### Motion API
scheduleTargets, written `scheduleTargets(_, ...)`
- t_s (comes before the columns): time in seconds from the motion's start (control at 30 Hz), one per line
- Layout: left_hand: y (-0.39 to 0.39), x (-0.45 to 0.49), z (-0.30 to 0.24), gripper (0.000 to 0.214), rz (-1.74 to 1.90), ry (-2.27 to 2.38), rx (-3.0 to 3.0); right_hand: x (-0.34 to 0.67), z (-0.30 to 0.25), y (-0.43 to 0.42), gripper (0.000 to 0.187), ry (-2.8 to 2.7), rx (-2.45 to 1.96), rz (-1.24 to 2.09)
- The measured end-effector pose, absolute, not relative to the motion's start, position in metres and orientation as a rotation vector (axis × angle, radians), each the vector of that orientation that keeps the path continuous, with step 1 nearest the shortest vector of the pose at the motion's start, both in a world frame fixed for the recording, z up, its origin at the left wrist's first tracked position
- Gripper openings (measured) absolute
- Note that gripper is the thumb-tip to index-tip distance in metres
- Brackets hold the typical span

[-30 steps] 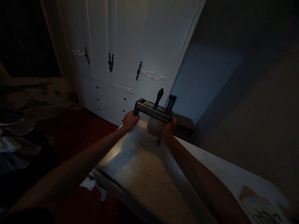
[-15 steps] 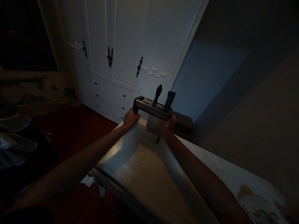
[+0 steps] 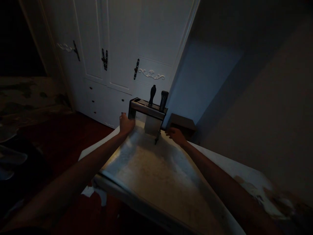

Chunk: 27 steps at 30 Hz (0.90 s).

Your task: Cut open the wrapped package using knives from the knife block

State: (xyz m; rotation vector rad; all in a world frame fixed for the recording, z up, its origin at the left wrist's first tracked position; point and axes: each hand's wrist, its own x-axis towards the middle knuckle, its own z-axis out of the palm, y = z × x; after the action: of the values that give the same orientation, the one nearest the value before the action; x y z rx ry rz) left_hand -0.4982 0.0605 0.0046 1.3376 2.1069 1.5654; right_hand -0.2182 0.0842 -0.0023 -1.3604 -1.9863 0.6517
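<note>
We're extending both arms [image 3: 99, 154], right hand [image 3: 176, 134] hovering empty beside the knife rack [image 3: 148, 109], left hand [image 3: 126, 124] curling, its grip unclear.

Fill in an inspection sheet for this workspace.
Surface: pale top, unevenly lit, partly in shadow.
Things at the hands: rack upright near the far end, two black handles sticking up, wide blade below.
Clutter: pale object on the red floor, too dim to identify.
Hands: left hand curled beside the rack's left leg, contact unclear; right hand open, apart from the rack.
Cables: nothing seen.
Surroundings: white wardrobe behind, dark low cabinet beyond the rack.
</note>
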Motion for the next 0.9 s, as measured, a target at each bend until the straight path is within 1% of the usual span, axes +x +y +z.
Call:
scheduleTargets(0.07, 0.048, -0.488, 0.004, 0.053, 1.703, 2.094, 1.279, -0.195, -0.007, 0.066, 0.021, -2.143, -1.418, 0.618)
scheduleTargets(0.13, 0.032, -0.471, 0.004, 0.049, 1.853, 2.035, 1.264, -0.171, -0.010, 0.045, 0.020, -2.228, -1.472, 0.510)
scheduleTargets(0.23, 0.008, -0.435, 0.003, 0.035, 1.941, 1.811, 1.422, -0.139, -0.012, 0.014, 0.022, -2.434, -1.635, 0.203)
scheduleTargets(0.3, -0.004, -0.406, 0.001, 0.026, 1.867, 1.602, 1.596, -0.119, -0.011, -0.004, 0.026, -2.545, -1.770, 0.017)
scheduleTargets(0.33, -0.009, -0.390, -0.001, 0.022, 1.801, 1.523, 1.681, -0.110, -0.011, -0.013, 0.027, -2.562, -1.820, -0.027)
scheduleTargets(0.47, -0.020, -0.332, -0.015, 0.019, 1.453, 1.271, 1.951, -0.068, -0.012, -0.041, 0.027, -2.492, -1.920, -0.048)
scheduleTargets(0.6, -0.022, -0.285, -0.033, 0.019, 1.099, 1.070, 2.109, -0.014, -0.014, -0.066, 0.032, -2.357, -1.748, -0.029)
scheduleTargets(0.7, -0.020, -0.262, -0.042, 0.020, 0.942, 0.989, 2.155, 0.033, -0.007, -0.088, 0.039, -2.241, -1.690, -0.176)
scheduleTargets(0.8, -0.017, -0.248, -0.047, 0.021, 0.837, 0.975, 2.204, 0.083, 0.004, -0.112, 0.038, -2.043, -1.888, -0.383)
scheduleTargets(0.9, -0.015, -0.242, -0.051, 0.022, 0.824, 1.022, 2.198, 0.128, 0.009, -0.136, 0.038, -1.788, -2.261, -0.619)
